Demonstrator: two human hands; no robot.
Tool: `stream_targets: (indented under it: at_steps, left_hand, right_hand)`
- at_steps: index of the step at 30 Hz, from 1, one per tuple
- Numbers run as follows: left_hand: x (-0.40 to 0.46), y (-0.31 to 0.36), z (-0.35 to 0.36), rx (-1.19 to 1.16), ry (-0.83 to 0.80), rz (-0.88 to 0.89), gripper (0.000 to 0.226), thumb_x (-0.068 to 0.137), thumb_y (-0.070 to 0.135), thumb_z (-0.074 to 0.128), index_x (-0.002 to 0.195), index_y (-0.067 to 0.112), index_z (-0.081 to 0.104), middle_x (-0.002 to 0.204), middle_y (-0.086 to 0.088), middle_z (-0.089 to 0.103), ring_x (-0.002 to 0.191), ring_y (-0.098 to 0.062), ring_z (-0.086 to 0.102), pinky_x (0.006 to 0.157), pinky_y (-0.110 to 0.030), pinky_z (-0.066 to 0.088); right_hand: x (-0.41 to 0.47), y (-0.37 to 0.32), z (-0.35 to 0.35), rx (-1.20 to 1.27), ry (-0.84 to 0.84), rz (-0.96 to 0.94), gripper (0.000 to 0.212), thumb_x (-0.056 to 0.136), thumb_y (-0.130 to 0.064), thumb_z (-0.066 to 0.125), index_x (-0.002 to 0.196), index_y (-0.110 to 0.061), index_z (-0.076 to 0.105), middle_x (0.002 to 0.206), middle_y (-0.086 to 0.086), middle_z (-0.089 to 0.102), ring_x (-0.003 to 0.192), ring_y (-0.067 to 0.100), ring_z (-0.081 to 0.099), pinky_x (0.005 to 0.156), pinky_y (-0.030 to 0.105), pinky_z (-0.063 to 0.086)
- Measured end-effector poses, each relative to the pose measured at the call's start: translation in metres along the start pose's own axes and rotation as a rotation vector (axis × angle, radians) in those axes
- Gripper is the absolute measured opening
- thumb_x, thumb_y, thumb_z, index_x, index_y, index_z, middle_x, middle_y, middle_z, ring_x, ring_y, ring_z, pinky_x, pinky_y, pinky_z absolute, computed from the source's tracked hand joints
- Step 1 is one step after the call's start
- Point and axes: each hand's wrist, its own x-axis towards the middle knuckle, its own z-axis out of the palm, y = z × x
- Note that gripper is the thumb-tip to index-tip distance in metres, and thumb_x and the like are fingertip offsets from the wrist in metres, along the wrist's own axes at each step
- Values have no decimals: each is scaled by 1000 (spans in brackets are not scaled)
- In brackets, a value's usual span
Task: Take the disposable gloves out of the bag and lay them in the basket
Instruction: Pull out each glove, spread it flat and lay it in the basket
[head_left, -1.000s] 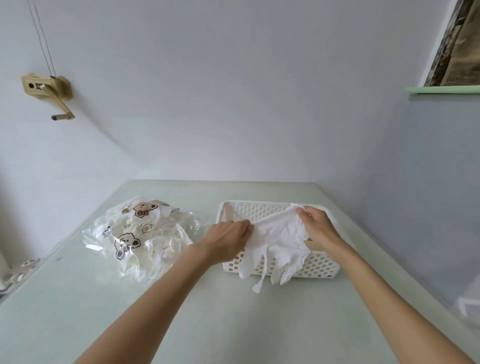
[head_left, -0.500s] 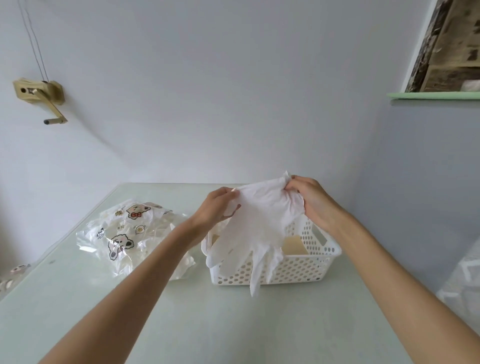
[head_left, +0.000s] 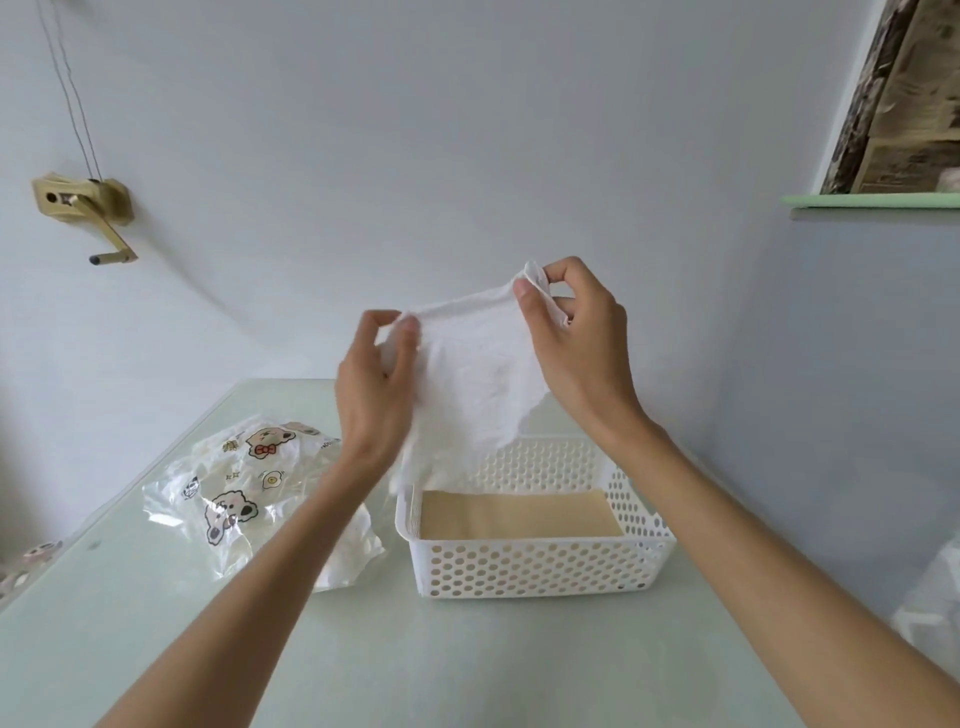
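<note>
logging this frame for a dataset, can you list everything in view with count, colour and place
gloves: one bunch, white, held up above the basket
basket: one, white perforated, on the table, centre right
bag: one, clear with bear prints, left of basket
table: one, pale green
crank fitting: one, tan, on left wall
shelf: one, green, upper right
hands: left hand and right hand, each pinching the gloves' top edge
</note>
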Motion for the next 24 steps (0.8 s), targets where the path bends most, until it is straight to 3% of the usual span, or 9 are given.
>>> stream_targets:
  at_steps: [2,5,8,11,13,15,17,22,24]
  left_hand:
    - [11,0,-2,66,-39,43,22,97,42,50,93,21,54,53,4,46,45,-15,36,46,-28,30]
    - [12,-17,16,368,-293,-15,19,96,42,50,92,25,57,60,3,56,58,-24,53,54,-29,38]
    - [-4,-53,44,783,-712,-111,27,99,40,42,113,23,58,108,-9,66,101,-31,60,80,-34,43]
    - [-20,-77,64,1029,-958,-31,34,102,36,34,124,17,52,122,-10,60,112,-32,55,81,-35,39]
    - [-26,-83,73,1081,-1001,62,32,102,33,35,121,12,52,120,-12,60,110,-33,55,76,-33,34]
    - [-31,-87,80,1091,-1001,135,28,100,31,42,117,12,54,116,-12,62,106,-32,57,75,-32,34]
    - [-33,-89,83,1110,-987,217,25,98,32,48,114,15,56,111,-9,65,101,-30,60,74,-32,37]
    - [-31,-84,84,1087,-930,585,23,97,38,50,112,20,50,112,5,63,90,-19,62,64,-27,33]
    - [-26,-75,84,1025,-901,630,27,96,41,50,114,20,50,112,6,62,88,-16,60,63,-26,33]
  right_hand:
    - [-4,10,-4,70,-11,83,21,96,-31,53,88,-12,52,46,-10,31,38,8,26,41,17,20]
    - [-11,54,-13,5,-85,345,17,94,-30,55,93,-13,59,58,-6,50,48,1,47,46,18,34]
    - [-26,107,-17,-343,-328,562,22,94,-30,54,98,-10,61,88,4,62,85,24,61,70,30,44]
    - [-41,140,-18,-703,-602,524,25,98,-28,46,82,-9,50,83,6,55,84,31,55,60,30,35]
    - [-46,148,-18,-868,-723,457,26,100,-26,39,79,-13,43,84,2,53,89,30,52,58,29,32]
    - [-46,151,-17,-1002,-808,396,21,102,-26,37,103,-11,50,109,7,58,104,31,55,69,29,34]
    - [-45,153,-15,-1107,-862,345,26,103,-26,37,119,-8,47,122,9,57,111,29,55,73,29,33]
    - [-48,160,-10,-1251,-896,248,23,98,-13,46,120,-7,46,119,8,59,108,27,59,69,29,33]
    - [-50,161,-8,-1299,-912,202,27,97,-10,49,123,-6,44,118,7,60,107,26,60,67,29,34]
